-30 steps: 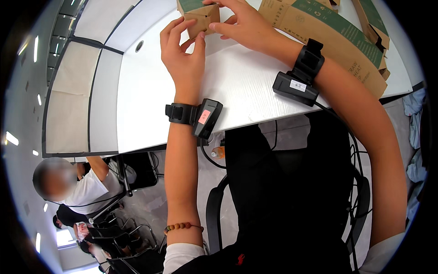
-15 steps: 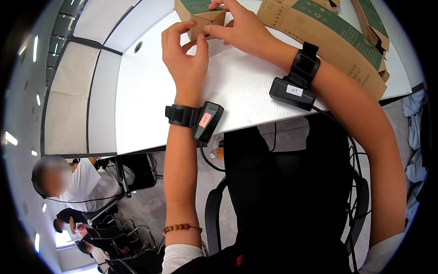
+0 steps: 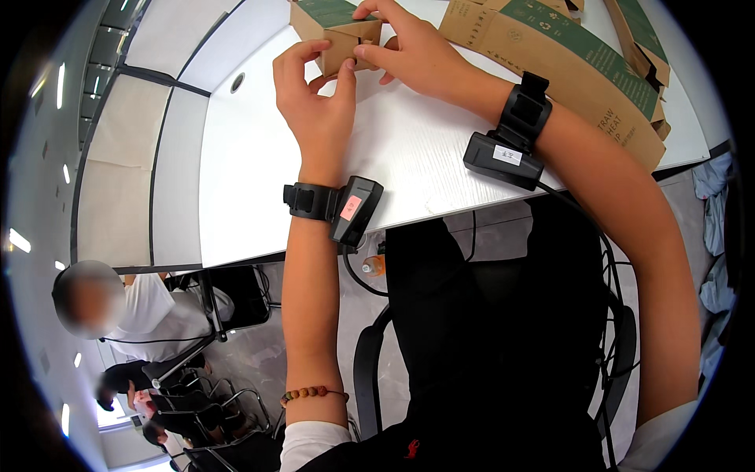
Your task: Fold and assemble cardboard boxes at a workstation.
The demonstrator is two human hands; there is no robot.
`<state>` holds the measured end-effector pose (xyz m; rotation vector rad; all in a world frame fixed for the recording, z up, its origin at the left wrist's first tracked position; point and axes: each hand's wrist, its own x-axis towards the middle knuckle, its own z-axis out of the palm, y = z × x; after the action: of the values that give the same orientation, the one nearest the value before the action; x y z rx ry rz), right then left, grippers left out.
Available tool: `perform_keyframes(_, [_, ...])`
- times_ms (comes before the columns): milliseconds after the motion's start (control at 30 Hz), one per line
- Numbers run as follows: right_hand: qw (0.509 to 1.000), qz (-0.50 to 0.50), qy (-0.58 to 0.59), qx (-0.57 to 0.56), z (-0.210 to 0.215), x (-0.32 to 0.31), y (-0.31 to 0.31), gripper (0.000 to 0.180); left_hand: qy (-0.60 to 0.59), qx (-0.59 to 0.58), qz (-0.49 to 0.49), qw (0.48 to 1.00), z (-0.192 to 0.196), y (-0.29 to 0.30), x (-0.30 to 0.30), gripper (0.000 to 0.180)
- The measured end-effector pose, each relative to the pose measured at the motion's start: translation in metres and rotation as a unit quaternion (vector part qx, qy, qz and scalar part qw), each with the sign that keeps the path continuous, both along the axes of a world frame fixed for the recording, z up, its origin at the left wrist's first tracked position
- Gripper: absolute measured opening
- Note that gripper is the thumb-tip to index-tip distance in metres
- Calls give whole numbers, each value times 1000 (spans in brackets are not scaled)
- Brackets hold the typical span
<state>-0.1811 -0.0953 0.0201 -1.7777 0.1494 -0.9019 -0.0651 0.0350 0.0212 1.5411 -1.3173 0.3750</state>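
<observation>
- Head view, only one: sm. brown box w/ green top [image 3: 346, 41] at upper edge of pic, a bit L of centre, over the far part of white table [image 3: 252, 169]; can't tell if it rests on it.
- L hand [image 3: 316, 106]: index at box's L edge, thumb at lower edge of near end, so lightly clamped on box btwn the two; other fingers curled, partly hid.
- R hand [image 3: 431, 57]: index on green top, thumb on near end, pinching the edge btwn; remaining fingers bent behind, contact n/c.
- Progress (judging): box body has its 3-D shape, near end mostly folded in; a dark gap by R thumb suggests a flap not fully seated. Far end cut off by frame, so can't say if done.
- Prob. left: close that near-end gap.
- Pile of brown-green cartons [image 3: 578, 82] on table to R, well apart from box; the long one looks flattened, not made up.
- Orientation: green side up, folded end toward wearer; long axis seems to run away & slightly L, approx. only b/c far end's out of frame.
</observation>
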Motion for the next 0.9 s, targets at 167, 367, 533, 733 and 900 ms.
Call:
perform_keyframes(167, [997, -8, -50, -54, -10, 4, -7, 48, 2, -10, 6, 1000, -1, -5, -1, 35])
perform_keyframes(367, [999, 19, -25, -21, -8, 8, -5, 48, 21, -15, 13, 1000, 0, -2, 0, 35])
perform_keyframes(533, [998, 17, -61, -10, -9, 9, -4, 45, -1, -25, -31, 999, -1, -4, 4, 38])
perform_keyframes(733, [998, 1, -66, -22, -10, 9, -6, 43, -5, -20, -33, 999, -1, -4, 3, 38])
perform_keyframes(900, [996, -5, -84, -29, -9, 8, -4, 43, -7, -19, -34, 999, -2, -4, 4, 38])
